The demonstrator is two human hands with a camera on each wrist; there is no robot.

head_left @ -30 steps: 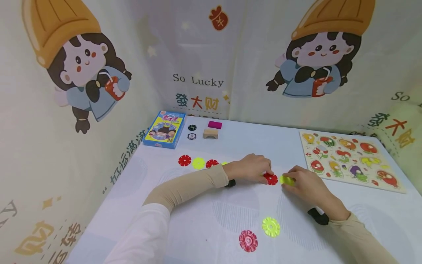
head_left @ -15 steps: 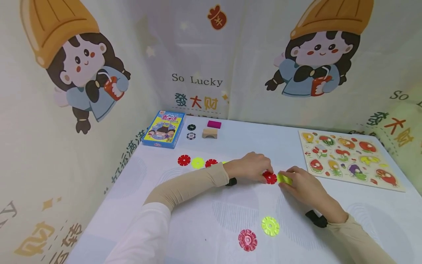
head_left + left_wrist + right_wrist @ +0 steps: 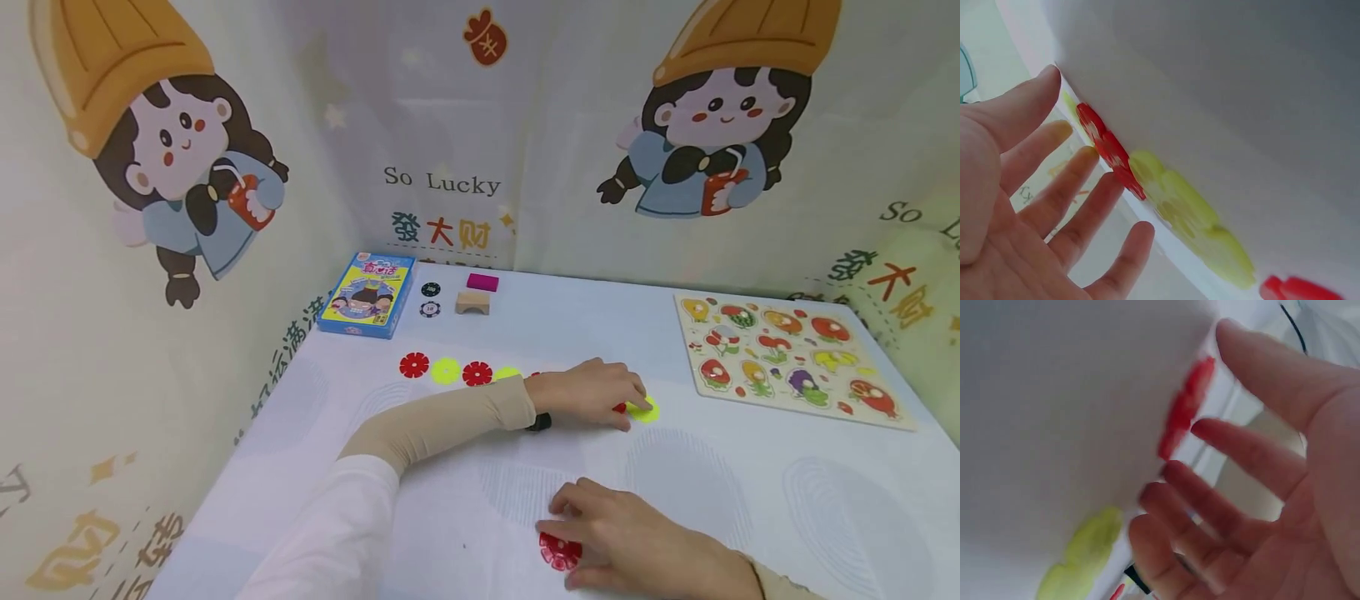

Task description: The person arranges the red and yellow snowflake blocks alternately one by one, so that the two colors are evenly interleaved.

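Observation:
A row of red and yellow-green notched plastic discs crosses the table, its left end a red disc (image 3: pixel 414 365). My left hand (image 3: pixel 588 392) reaches over the row's right part, fingers extended and spread, at the last yellow-green disc (image 3: pixel 648 411). A red disc (image 3: pixel 1110 150) lies by those fingertips in the left wrist view. Near the front, my right hand (image 3: pixel 626 537) hovers around a single red disc (image 3: pixel 559 553), thumb and fingers apart on either side of it. A yellow-green disc (image 3: pixel 1082 556) shows beyond the fingers in the right wrist view; the hand hides it in the head view.
At the back left stand a blue-and-yellow card box (image 3: pixel 367 296), two poker chips (image 3: pixel 431 309), a wooden arch block (image 3: pixel 472 302) and a magenta block (image 3: pixel 482 282). A fruit puzzle board (image 3: pixel 795 360) lies at the right. Printed cloth walls enclose the table.
The yellow-green disc has been set down beside the red one at the row's right end and released by my right hand, which moved toward the front red disc. My left hand shifted right.

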